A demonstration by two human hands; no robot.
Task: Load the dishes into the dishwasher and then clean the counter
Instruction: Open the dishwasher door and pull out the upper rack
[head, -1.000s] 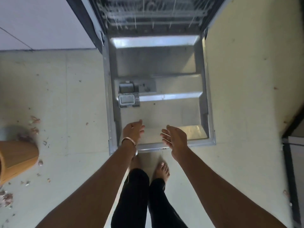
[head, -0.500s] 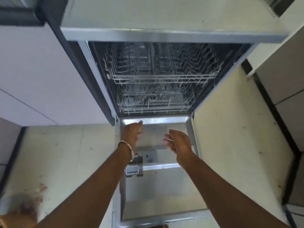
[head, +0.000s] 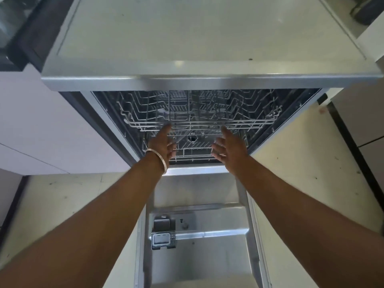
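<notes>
The dishwasher stands open, its steel door (head: 207,256) folded down flat toward me. Inside, the upper wire rack (head: 199,119) and the lower rack (head: 195,148) hold no dishes that I can see. My left hand (head: 163,145), with a bangle at the wrist, reaches into the opening with fingers straight, its tips at the front rail of the upper rack. My right hand (head: 229,147) is stretched out beside it, fingers spread, just below that rail. Neither hand holds anything.
The pale counter (head: 197,38) runs above the dishwasher with a steel front edge. A detergent compartment (head: 163,234) sits on the inner door. White cabinet fronts (head: 52,132) are at the left, tiled floor (head: 301,173) on both sides of the door.
My view has tilted up from the door and floor to the racks and counter. Both hands have moved forward from over the door to the front of the upper rack.
</notes>
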